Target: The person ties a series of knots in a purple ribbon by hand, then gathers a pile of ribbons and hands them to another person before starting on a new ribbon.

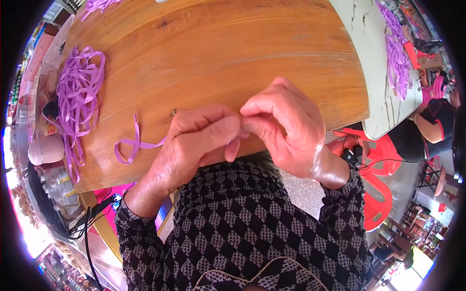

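While looking down at the wooden table point(218, 58), can see the left hand point(196, 138) and the right hand point(291, 123) close together over its near edge, almost touching at the tips. Left hand pinched narrow, with a bit of purple showing by the fingers. Seems to be holding the thin purple ribbon point(138, 141). Right hand bent in too, with finger and thumb drawn close. Cannot tell if fully closed, or on what. Can find that ribbon on the wood just left of the left hand, bent in a small loop, then going out of sight behind the hand. Farther left, at the side of the table, a big messy pile of purple ribbon point(82, 92). Just beside the pile, a round pale pink thing point(47, 149). Off to the right, a white table point(383, 114) with more purple ribbon point(399, 72) on top. Below that, bright red stools point(383, 150). Near them, another person point(412, 140) in dark clothes. Down low, a black and grey diamond-pattern top point(233, 208).
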Demonstrator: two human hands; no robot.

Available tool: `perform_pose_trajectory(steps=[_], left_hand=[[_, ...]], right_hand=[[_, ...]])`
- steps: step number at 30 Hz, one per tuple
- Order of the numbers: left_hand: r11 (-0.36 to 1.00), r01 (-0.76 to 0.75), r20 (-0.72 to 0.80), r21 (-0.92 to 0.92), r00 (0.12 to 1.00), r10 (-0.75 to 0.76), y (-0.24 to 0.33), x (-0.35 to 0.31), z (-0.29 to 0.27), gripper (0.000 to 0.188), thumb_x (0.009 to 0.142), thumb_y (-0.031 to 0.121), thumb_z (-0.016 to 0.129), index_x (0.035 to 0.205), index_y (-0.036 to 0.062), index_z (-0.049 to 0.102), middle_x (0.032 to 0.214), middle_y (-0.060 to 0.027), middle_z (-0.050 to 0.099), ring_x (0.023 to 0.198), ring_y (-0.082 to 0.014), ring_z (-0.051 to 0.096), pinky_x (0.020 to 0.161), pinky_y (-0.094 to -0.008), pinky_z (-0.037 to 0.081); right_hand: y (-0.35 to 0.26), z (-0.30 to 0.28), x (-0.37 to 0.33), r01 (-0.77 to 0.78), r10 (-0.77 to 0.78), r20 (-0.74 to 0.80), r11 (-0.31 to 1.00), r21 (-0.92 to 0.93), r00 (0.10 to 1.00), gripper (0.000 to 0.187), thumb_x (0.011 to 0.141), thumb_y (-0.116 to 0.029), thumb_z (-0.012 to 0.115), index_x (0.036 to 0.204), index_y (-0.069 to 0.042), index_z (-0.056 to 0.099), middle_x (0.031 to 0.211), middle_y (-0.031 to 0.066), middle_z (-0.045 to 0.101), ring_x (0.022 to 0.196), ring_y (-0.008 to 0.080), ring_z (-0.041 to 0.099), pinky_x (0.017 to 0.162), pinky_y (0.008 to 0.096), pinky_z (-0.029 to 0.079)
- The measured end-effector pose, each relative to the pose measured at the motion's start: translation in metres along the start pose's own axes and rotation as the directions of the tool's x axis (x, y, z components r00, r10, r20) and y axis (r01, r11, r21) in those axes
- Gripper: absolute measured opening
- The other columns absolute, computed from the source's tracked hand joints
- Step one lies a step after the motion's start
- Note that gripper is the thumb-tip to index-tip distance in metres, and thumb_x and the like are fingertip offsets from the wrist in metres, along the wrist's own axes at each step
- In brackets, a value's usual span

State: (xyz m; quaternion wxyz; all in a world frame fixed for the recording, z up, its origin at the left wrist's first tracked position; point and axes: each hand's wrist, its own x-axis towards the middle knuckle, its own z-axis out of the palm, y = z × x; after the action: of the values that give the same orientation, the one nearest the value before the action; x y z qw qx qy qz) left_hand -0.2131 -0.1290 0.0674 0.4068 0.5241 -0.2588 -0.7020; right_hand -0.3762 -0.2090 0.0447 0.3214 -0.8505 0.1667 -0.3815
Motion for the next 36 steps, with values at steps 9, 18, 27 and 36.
perform_pose_trajectory(steps=[9,18,27,36], left_hand=[[0.985,-0.162,-0.02,0.064,0.986,0.164,-0.012,0.001,0.004,0.002,0.081,0.001,0.056,0.083,0.0004,0.056,0.066,0.0036,0.052,0.058,-0.0012,0.045,0.048,-0.0169,0.034],[0.83,-0.4,-0.138,0.388,0.865,0.482,-0.031,0.003,0.0,0.011,0.084,0.0,0.05,0.094,0.0014,0.046,0.07,-0.001,0.052,0.056,-0.004,0.044,0.05,-0.0168,0.033],[0.794,-0.479,0.015,0.374,0.859,0.512,-0.037,0.003,0.0,0.011,0.086,0.002,0.056,0.092,0.0014,0.046,0.063,0.0003,0.051,0.055,-0.0036,0.043,0.049,-0.0182,0.035],[0.722,-0.581,-0.14,0.376,0.734,0.664,-0.046,0.004,0.001,0.012,0.085,0.004,0.058,0.094,-0.0011,0.052,0.068,-0.0028,0.059,0.056,-0.0053,0.05,0.052,-0.0166,0.04]], right_hand=[[-0.006,0.025,-0.018,-0.46,0.61,0.013,0.583,0.669,0.792,0.014,0.081,0.001,0.062,0.092,0.003,0.054,0.083,0.0049,0.06,0.076,0.0077,0.055,0.07,0.0193,0.046],[-0.013,0.047,-0.024,-0.332,0.673,0.078,0.257,0.908,0.736,0.012,0.081,0.003,0.06,0.092,0.003,0.055,0.082,0.0051,0.06,0.073,0.0088,0.056,0.069,0.0204,0.046],[-0.012,0.038,-0.022,-0.305,0.593,-0.099,0.541,0.783,0.799,0.014,0.08,0.004,0.061,0.092,0.004,0.054,0.082,0.007,0.06,0.074,0.0091,0.056,0.069,0.0204,0.047],[-0.017,0.043,-0.026,-0.404,0.653,0.034,0.426,0.809,0.757,0.021,0.079,0.004,0.062,0.096,0.004,0.052,0.088,0.0083,0.059,0.079,0.0114,0.057,0.073,0.0222,0.048]])
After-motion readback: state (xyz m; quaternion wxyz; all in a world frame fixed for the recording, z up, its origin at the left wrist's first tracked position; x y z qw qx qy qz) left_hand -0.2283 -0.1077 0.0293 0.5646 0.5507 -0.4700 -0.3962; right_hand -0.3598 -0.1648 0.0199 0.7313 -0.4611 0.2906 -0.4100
